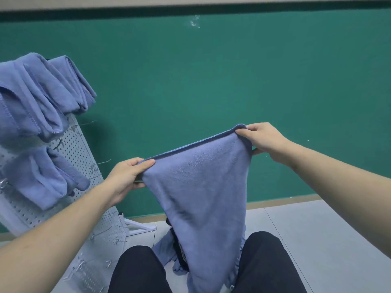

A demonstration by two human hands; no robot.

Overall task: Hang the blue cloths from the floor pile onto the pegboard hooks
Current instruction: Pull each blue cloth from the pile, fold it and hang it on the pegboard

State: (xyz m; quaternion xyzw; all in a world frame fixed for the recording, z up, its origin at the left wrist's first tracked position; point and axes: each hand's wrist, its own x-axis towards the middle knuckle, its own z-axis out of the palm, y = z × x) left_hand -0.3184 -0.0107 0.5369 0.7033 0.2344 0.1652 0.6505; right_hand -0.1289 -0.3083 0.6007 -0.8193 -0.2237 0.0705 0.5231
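Views: one, head-worn, wide-angle.
Position: at the person's head, above the knees [262,263] and both forearms.
Facing: forward and down, toward the green wall [211,81] and the floor [317,229] at its foot.
Nearness: close; left hand [124,176] and right hand [264,140] sit mid-frame, holding a cloth [201,187] that fills the centre.
Left edge: pegboard [84,149], leaning in the frame, cut off by the border.
Distortion: straight lines bend toward the borders.
Shared coverage: none; no second view.
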